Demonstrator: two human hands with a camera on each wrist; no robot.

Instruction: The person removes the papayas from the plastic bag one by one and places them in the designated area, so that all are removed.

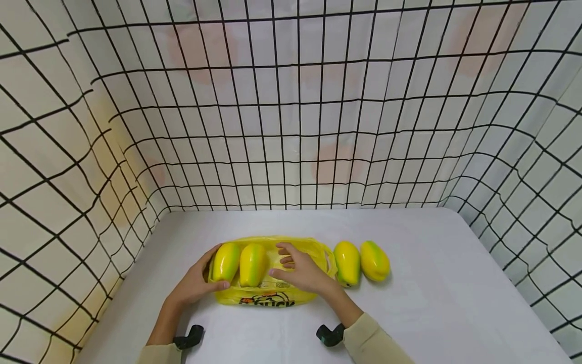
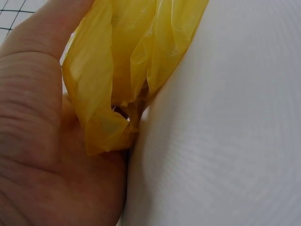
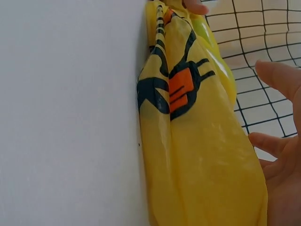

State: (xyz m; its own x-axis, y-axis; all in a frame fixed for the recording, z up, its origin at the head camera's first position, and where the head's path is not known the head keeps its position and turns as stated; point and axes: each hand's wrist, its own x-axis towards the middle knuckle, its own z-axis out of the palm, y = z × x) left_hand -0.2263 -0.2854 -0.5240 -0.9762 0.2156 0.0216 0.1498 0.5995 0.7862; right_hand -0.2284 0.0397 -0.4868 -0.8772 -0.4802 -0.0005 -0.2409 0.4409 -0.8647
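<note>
A yellow plastic bag (image 1: 291, 299) with dark printing lies on its side, its mouth spread wide. Inside its left half are two glossy yellow-green mangoes, a left mango (image 1: 226, 262) and a second mango (image 1: 253, 265) beside it. My left hand (image 1: 196, 281) grips the bag's left end, thumb at the front near the left mango and fingers behind. In the left wrist view, bunched yellow plastic (image 2: 101, 84) lies against the palm. Over the bag's right half hovers my right hand (image 1: 302, 269), fingers spread and holding nothing.
Right of the bag, two more mangoes lie on the white table (image 1: 436, 303): one mango (image 1: 347, 264) close to the bag's handle and another mango (image 1: 375, 261) beside it. Black grid netting (image 1: 300, 116) over white cloth walls the back and both sides.
</note>
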